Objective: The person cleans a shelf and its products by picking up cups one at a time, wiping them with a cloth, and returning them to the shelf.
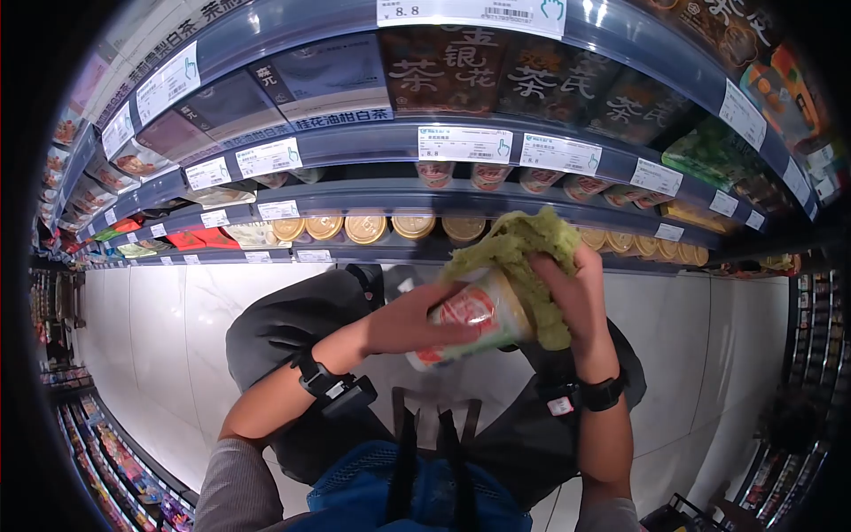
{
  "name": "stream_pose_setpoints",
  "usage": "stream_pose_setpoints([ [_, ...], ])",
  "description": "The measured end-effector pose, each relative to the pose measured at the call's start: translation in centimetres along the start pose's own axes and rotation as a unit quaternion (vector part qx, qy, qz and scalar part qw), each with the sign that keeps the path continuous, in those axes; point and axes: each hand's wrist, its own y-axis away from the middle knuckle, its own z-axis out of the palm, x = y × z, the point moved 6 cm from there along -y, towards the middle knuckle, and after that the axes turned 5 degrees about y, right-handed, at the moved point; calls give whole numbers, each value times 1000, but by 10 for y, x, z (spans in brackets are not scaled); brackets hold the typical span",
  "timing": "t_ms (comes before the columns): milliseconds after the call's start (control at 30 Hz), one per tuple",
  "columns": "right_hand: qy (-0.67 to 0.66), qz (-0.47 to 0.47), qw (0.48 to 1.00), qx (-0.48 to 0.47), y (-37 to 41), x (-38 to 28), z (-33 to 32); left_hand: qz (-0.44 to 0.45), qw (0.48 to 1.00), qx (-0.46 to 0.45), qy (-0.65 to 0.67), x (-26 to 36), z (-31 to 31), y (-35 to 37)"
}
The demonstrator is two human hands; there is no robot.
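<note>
My left hand is wrapped around a white canister with a red and green label. The canister is tilted, with its upper right end against a green cloth. My right hand grips the bunched cloth, which hangs over that end of the canister and hides part of it. Both hands are in front of the lowest shelf, above my bent knees.
Along the bottom shelf stand several gold-lidded canisters. Above are small cups behind price tags, and boxed teas higher up. White floor tiles lie below; another stocked shelf is at left.
</note>
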Motion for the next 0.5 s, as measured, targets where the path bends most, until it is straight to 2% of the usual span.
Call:
stream_pose_setpoints([
  [33,26,-20,999,-37,1,-2,2,2,997,-38,-65,3,3,3],
  [67,26,-20,999,-34,2,0,2,5,988,-78,-130,4,7,4],
  [133,-114,48,991,-52,5,10,10,4,991,-93,-94,-3,4,3],
  [200,-117,49,991,-46,7,12,12,41,990,-124,-61,-4,4,5],
  [267,-183,119,975,-45,10,19,14,33,992,-124,-20,-8,2,8],
  [400,-276,120,950,-77,9,28,20,61,978,-138,143,-25,4,10],
  [433,-344,96,929,-100,13,22,25,74,966,-140,203,-24,5,12],
  [467,-409,70,902,-122,17,16,29,74,966,-141,202,-24,6,12],
  [500,-409,69,902,-121,16,22,30,85,955,-138,248,-22,8,11],
])
